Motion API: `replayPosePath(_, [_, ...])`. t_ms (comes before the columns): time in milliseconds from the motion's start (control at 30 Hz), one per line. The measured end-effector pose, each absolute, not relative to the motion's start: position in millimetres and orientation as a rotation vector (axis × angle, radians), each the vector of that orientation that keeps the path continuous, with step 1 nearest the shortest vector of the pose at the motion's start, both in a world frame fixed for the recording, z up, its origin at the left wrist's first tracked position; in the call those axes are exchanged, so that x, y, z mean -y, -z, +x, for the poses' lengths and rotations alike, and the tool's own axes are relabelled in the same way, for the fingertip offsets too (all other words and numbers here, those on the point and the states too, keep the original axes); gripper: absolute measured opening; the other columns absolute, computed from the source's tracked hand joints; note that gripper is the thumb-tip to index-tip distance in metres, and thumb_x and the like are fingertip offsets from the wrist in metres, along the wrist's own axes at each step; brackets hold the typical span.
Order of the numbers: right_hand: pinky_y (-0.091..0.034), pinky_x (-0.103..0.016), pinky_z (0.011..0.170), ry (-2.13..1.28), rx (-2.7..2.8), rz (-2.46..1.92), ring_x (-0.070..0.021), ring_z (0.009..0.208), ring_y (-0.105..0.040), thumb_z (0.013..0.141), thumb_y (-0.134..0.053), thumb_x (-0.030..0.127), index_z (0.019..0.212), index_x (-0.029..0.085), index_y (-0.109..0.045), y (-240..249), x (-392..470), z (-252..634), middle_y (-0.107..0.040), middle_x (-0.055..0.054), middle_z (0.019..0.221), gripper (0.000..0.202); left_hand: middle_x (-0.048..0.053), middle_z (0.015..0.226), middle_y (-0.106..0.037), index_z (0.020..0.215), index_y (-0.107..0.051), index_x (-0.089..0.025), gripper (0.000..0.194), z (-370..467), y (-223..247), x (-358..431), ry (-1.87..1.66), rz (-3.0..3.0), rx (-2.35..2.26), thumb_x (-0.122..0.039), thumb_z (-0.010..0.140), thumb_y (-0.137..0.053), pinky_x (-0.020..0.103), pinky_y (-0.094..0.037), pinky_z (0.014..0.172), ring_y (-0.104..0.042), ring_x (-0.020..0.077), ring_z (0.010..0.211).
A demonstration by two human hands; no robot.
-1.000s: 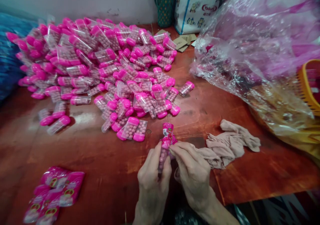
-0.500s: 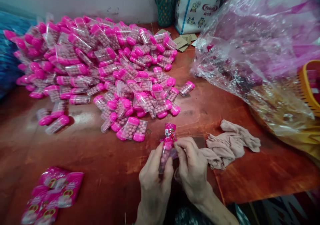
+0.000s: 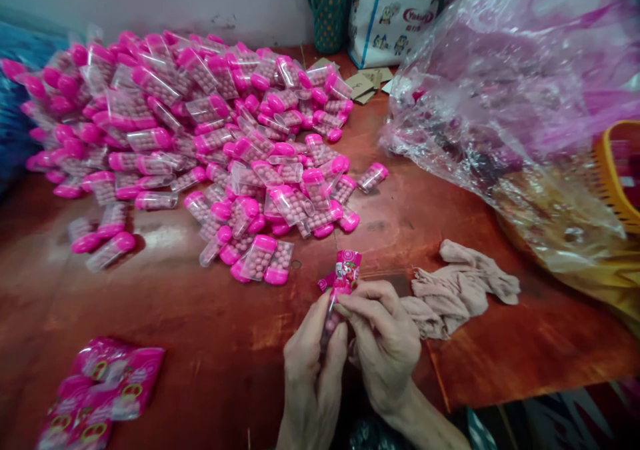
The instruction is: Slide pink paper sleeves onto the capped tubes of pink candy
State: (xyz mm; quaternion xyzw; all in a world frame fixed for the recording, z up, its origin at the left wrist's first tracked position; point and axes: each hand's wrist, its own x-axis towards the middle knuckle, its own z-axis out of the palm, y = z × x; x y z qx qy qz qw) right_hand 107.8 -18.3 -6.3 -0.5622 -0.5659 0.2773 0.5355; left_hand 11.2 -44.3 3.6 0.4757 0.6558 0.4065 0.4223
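Between my hands is a small clear candy bottle (image 3: 332, 323) with a pink cap, filled with pink round candies. My left hand (image 3: 313, 357) is closed around its sides. My right hand (image 3: 385, 343) is closed in a pinch at the cap end, its fingertips lying over the neck. A printed pink wrapper (image 3: 349, 267) sticks out beyond the cap, and part of it is hidden by my fingers. On the table, to the lower left, lie several flat printed pink packets (image 3: 133, 387) in an overlapping group.
A large heap of pink-capped candy bottles (image 3: 210, 137) spreads over the far left of the table (image 3: 200, 330). To the right lie a crumpled beige cloth (image 3: 460, 290), a clear plastic bag (image 3: 465, 123) and a yellow basket (image 3: 613, 183). Cardboard pieces (image 3: 367, 83) and a white printed bag (image 3: 390, 23) are at the back.
My right fingers have moved left across the cap end of the bottle. The wrapper has shifted slightly right, and a pink flap now shows at its left.
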Motion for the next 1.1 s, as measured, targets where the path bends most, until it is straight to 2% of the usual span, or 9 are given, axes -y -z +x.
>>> replayPosePath(167, [-0.048, -0.032, 0.067, -0.541, 1.404, -1.367, -0.0165, 0.077, -0.06, 0.084, -0.052, 0.005, 0.094, 0.023, -0.067, 6.8, 16.4, 111.3, -0.06, -0.003, 0.086, 0.025, 0.01, 0.116, -0.066, 0.123, -0.056, -0.017, 0.04, 11.3, -3.8, 47.3, -0.94, 1.309, -1.662, -0.022, 0.083, -0.055, 0.031, -0.05, 0.088, -0.064, 0.0223, 0.099])
replayPosePath(400, [-0.05, -0.03, 0.073, -0.641, 1.456, -1.402, -0.0161, 0.082, -0.06, 0.083, -0.058, 0.008, 0.099, 0.02, -0.067, 0.1, 18.0, 113.8, -0.063, -0.004, 0.092, 0.021, 0.01, 0.112, -0.067, 0.122, -0.055, -0.016, 0.039, 12.1, -15.3, 40.7, -0.92, 1.258, -1.764, -0.025, 0.085, -0.051, 0.033, -0.052, 0.082, -0.065, 0.023, 0.094])
replayPosePath(567, [-0.052, -0.028, 0.072, -0.601, 1.536, -1.371, -0.0155, 0.081, -0.063, 0.086, -0.053, 0.006, 0.099, 0.019, -0.067, 3.6, 19.1, 115.1, -0.066, -0.005, 0.09, 0.023, 0.011, 0.108, -0.067, 0.124, -0.053, -0.013, 0.041, 4.3, -17.8, 36.0, -0.879, 1.423, -1.734, -0.022, 0.084, -0.051, 0.029, -0.053, 0.076, -0.067, 0.0225, 0.088])
replayPosePath(800, [-0.049, -0.036, 0.083, -0.4, 1.718, -1.34, -0.0194, 0.09, -0.062, 0.089, -0.046, 0.009, 0.116, 0.016, -0.058, 15.1, 21.2, 114.9, -0.066, -0.01, 0.097, 0.029, 0.016, 0.117, -0.062, 0.125, -0.049, -0.005, 0.04, 3.4, -10.3, 34.6, -0.824, 1.596, -1.693, -0.018, 0.087, -0.045, 0.03, -0.047, 0.089, -0.061, 0.0225, 0.104])
replayPosePath(900, [-0.05, -0.032, 0.079, -0.438, 1.675, -1.359, -0.0179, 0.087, -0.063, 0.088, -0.048, 0.008, 0.108, 0.016, -0.062, 11.2, 17.9, 116.0, -0.067, -0.009, 0.092, 0.025, 0.015, 0.116, -0.062, 0.125, -0.049, -0.006, 0.04, 5.3, -8.8, 35.4, -0.83, 1.59, -1.677, -0.017, 0.087, -0.045, 0.028, -0.049, 0.086, -0.061, 0.0214, 0.102])
replayPosePath(1000, [-0.051, -0.028, 0.071, -0.667, 1.524, -1.408, -0.0156, 0.078, -0.063, 0.085, -0.056, 0.01, 0.096, 0.018, -0.067, 4.0, 13.0, 118.3, -0.066, -0.005, 0.086, 0.018, 0.014, 0.112, -0.065, 0.123, -0.051, -0.007, 0.037, 6.2, -8.6, 34.5, -0.867, 1.586, -1.655, -0.016, 0.087, -0.045, 0.025, -0.051, 0.08, -0.064, 0.0197, 0.097])
replayPosePath(1100, [-0.05, -0.027, 0.067, -0.783, 1.459, -1.398, -0.0151, 0.074, -0.063, 0.081, -0.062, 0.013, 0.092, 0.019, -0.069, -0.3, 10.4, 120.2, -0.066, -0.003, 0.083, 0.014, 0.014, 0.109, -0.065, 0.121, -0.052, -0.006, 0.036, 5.6, -7.7, 33.3, -0.897, 1.617, -1.649, -0.014, 0.086, -0.046, 0.023, -0.052, 0.077, -0.065, 0.0186, 0.093])
